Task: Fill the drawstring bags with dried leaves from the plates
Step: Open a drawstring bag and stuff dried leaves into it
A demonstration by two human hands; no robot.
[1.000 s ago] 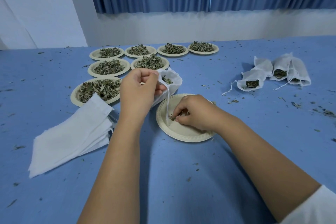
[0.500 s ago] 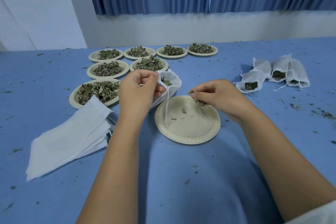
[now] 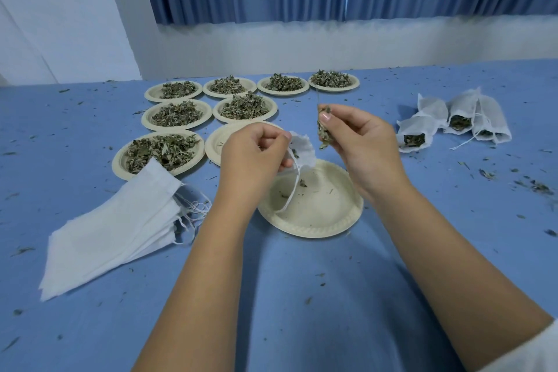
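1. Above the near plate (image 3: 332, 222) on the desk (image 3: 302, 296), a filling step is judged to be in hand: a pinch of leaves (image 3: 324, 133) is held just right of the bag (image 3: 304, 150).
2. Next, the leaves are to be brought left and released into the bag's mouth.
3. The left hand (image 3: 252, 157) is raised, its grip pinching the bag's rim. The right hand (image 3: 363, 146) is raised too, its grip pinching the leaves.

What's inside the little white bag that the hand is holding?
A few dark dried leaves show just inside the open mouth of the bag. How full it is cannot be seen: its cloth and the left hand cover the rest.
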